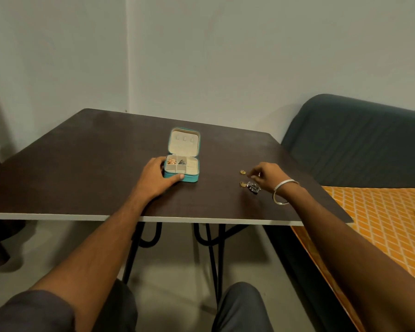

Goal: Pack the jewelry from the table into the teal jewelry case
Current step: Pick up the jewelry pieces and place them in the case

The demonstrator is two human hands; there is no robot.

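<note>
Left hand (156,176) grips the open teal zip jewelry case (182,156) on the dark wooden table (82,164). Right hand (268,174), fingers curled, seems to pinch something tiny; two small gold earrings (243,172) and a dark silver trinket (254,187) lie just beside it, awaiting packing.

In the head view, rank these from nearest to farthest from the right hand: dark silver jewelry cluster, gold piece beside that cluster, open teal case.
1. Dark silver jewelry cluster, just under the right hand.
2. Gold piece, left of the cluster.
3. Teal case, far left, held by the left hand.
</note>
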